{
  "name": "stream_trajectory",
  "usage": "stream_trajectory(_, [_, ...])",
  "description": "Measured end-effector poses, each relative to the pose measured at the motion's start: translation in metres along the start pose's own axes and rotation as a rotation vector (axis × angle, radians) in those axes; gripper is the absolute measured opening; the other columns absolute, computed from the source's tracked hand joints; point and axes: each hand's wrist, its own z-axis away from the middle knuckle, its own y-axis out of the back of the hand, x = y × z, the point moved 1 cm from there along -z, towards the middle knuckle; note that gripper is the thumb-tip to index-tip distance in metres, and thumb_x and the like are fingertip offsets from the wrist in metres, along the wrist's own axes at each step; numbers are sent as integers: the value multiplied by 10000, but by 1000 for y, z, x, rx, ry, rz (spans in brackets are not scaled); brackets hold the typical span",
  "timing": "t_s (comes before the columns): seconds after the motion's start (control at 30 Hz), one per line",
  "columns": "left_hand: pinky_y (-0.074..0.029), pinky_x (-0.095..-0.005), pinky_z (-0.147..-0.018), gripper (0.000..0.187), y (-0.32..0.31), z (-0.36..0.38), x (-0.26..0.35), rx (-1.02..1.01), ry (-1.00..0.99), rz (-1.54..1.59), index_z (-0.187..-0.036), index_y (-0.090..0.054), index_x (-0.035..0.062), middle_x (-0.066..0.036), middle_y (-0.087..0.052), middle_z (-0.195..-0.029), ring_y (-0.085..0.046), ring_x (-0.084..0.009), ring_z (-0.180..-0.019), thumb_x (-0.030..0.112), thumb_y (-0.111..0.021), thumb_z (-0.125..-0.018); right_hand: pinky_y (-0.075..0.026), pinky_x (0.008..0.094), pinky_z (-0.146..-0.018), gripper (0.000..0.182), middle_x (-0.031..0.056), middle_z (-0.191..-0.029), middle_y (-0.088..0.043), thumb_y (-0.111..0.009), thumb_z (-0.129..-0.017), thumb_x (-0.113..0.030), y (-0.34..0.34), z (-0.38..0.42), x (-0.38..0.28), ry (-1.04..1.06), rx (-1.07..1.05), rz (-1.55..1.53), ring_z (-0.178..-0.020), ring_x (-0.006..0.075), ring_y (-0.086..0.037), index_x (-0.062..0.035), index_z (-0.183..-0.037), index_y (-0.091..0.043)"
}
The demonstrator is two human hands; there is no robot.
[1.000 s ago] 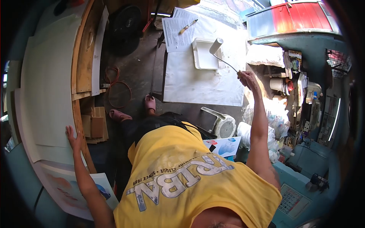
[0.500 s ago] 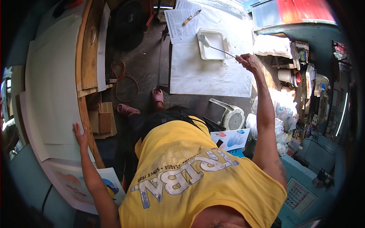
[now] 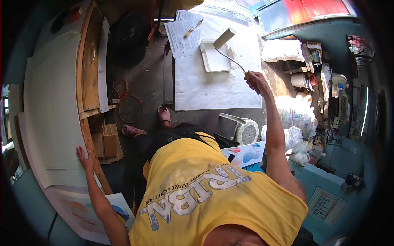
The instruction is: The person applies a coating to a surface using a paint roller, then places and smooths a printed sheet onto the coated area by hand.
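My right hand (image 3: 257,83) is closed round the handle of a paint roller (image 3: 225,37). The roller's pale sleeve hangs over the back edge of a white tray (image 3: 208,64), which holds white paint. Under the tray lies a white sheet (image 3: 197,92) on a table. My left hand (image 3: 84,159), fingers apart, rests on the edge of a long pale panel (image 3: 55,123) at the left, holding nothing.
Printed papers (image 3: 177,41) with a brush (image 3: 193,28) lie beside the tray. A white stool (image 3: 246,130) stands near my right side, with plastic bags (image 3: 293,137) beyond it. An orange cord (image 3: 137,98) lies on the floor.
The roller has come up out of the tray, its sleeve now raised above the back edge. The whole view has shifted slightly. My left hand stays at the panel.
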Motion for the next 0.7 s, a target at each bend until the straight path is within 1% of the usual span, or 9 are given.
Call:
stream_trajectory(0.03, [-164, -469, -1254, 767, 0, 0, 1, 2, 1, 5, -1588, -310, 133, -112, -181, -1685, -143, -390, -1542, 164, -702, -930, -341, 242, -459, 438, -35, -579, -487, -571, -1024, -435, -3, 10, 4, 71, 64, 81, -491, 56, -419, -30, -882, -659])
stream_trajectory(0.07, [-162, -468, -1254, 768, 1, 0, 0, 5, 5, 5, -1589, -308, 132, -113, -179, -1685, -142, -391, -1542, 161, -702, -930, -360, 237, -467, 470, -39, -589, -509, -572, -1022, -470, -6, 16, 14, 94, 127, 50, -508, 49, -449, -32, -888, -678])
stream_trajectory(0.13, [-157, -459, -1256, 770, 4, -1, 2, -4, 4, 8, -1590, -302, 127, -118, -174, -1686, -131, -390, -1545, 162, -700, -932, -430, 281, -516, 466, 18, -611, -588, -595, -999, -483, -11, 27, 31, 100, 392, 355, -535, 118, -535, -46, -890, -716])
stream_trajectory(0.23, [-154, -456, -1256, 770, 8, 2, 8, -34, 26, 16, -1591, -295, 115, -122, -173, -1686, -122, -384, -1548, 168, -697, -936, -512, 379, -620, 426, 108, -697, -685, -618, -970, -475, -29, 51, 31, 62, 645, 870, -652, 257, -665, -74, -918, -750])
stream_trajectory(0.33, [-155, -450, -1256, 773, 13, 2, 15, -57, 42, 10, -1593, -287, 110, -123, -170, -1686, -124, -382, -1548, 179, -694, -939, -536, 479, -712, 371, 174, -822, -715, -623, -939, -425, -51, 56, 25, -13, 663, 1098, -788, 382, -698, -76, -920, -748])
stream_trajectory(0.37, [-159, -445, -1255, 776, 15, 2, 17, -65, 52, 14, -1592, -289, 108, -124, -167, -1687, -132, -382, -1547, 196, -697, -938, -547, 493, -725, 383, 169, -852, -722, -608, -945, -425, -58, 55, 22, -35, 659, 1140, -816, 381, -706, -68, -894, -738])
stream_trajectory(0.47, [-163, -444, -1254, 779, 14, 0, 15, -72, 60, 10, -1588, -299, 107, -126, -170, -1686, -138, -383, -1546, 205, -705, -931, -549, 494, -722, 383, 168, -857, -720, -606, -947, -414, -69, 45, 23, -52, 666, 1157, -808, 379, -706, -59, -871, -727])
stream_trajectory(0.63, [-163, -448, -1253, 776, 15, -3, 12, -64, 41, -5, -1584, -315, 110, -127, -184, -1683, -147, -391, -1542, 204, -711, -923, -557, 487, -718, 356, 160, -863, -724, -617, -944, -381, -70, 26, 28, -20, 651, 1127, -788, 370, -712, -52, -864, -729])
stream_trajectory(0.7, [-161, -450, -1253, 772, 15, -1, 12, -66, 40, -7, -1583, -318, 112, -127, -186, -1682, -149, -397, -1541, 203, -710, -924, -552, 492, -715, 361, 160, -846, -727, -622, -943, -397, -69, 24, 27, 0, 669, 1179, -789, 377, -710, -64, -866, -737])
